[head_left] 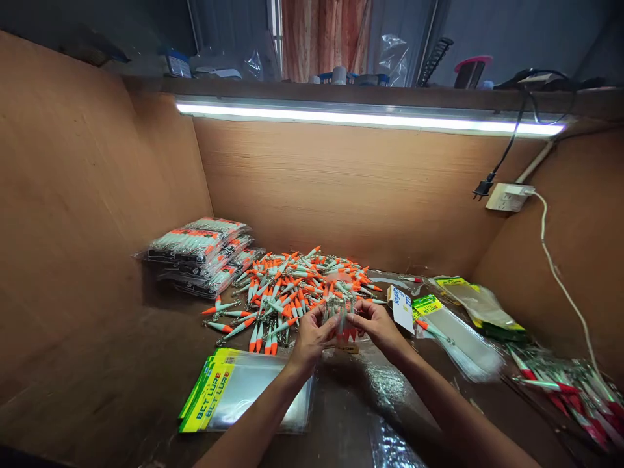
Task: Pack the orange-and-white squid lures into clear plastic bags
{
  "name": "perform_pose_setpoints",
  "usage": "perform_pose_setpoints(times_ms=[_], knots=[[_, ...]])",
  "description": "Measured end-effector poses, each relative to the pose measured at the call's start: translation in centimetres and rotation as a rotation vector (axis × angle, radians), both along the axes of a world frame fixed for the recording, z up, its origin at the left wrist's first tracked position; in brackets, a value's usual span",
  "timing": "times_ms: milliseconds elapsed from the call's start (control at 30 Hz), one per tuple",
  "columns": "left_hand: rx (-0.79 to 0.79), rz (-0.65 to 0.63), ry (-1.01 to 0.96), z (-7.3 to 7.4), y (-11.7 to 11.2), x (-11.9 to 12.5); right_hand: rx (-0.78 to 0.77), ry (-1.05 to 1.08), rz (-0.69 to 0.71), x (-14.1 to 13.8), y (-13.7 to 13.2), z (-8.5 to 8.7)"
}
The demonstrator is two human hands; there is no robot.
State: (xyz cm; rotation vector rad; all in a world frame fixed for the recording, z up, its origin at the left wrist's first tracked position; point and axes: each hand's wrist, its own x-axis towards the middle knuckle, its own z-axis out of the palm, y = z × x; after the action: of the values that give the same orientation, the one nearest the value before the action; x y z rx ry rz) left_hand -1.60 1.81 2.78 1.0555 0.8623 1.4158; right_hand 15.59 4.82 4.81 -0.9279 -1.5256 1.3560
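My left hand (311,337) and my right hand (377,325) meet over the desk, both with fingers closed on a small bunch of orange-tipped fishing lures (341,315) held upright between them. Just beyond my hands lies a big loose pile of the same pale green and orange lures (292,286) with metal hooks. Near my left forearm sits a stack of clear bags with yellow-green "BCT LURE" headers (234,393).
Packed lure bags (202,250) are stacked at the back left. More header bags (458,322) and a white label card (402,309) lie to the right, red-tipped lures (570,390) at far right. Wooden walls enclose the desk; a wall socket (507,197) has a dangling cord.
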Motion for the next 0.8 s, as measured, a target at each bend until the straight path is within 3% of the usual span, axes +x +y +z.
perform_pose_setpoints(times_ms=[267,467,633,700,800], knots=[[-0.04,-0.144,0.023,0.4,-0.2,-0.7,0.07,-0.076,0.036,0.7,0.9,-0.2],[-0.102,-0.157,0.05,0.0,-0.3,-0.3,0.418,-0.192,-0.256,2.6,1.0,2.0],[-0.045,-0.222,0.137,-0.4,-0.6,0.3,0.233,-0.151,-0.032,3.9,2.0,2.8],[-0.025,-0.186,0.15,-0.7,-0.5,0.4,0.221,-0.168,-0.057,4.1,2.2,2.7],[-0.021,-0.141,0.132,-1.4,-0.1,0.6,0.391,-0.193,-0.189,4.3,1.9,2.9]])
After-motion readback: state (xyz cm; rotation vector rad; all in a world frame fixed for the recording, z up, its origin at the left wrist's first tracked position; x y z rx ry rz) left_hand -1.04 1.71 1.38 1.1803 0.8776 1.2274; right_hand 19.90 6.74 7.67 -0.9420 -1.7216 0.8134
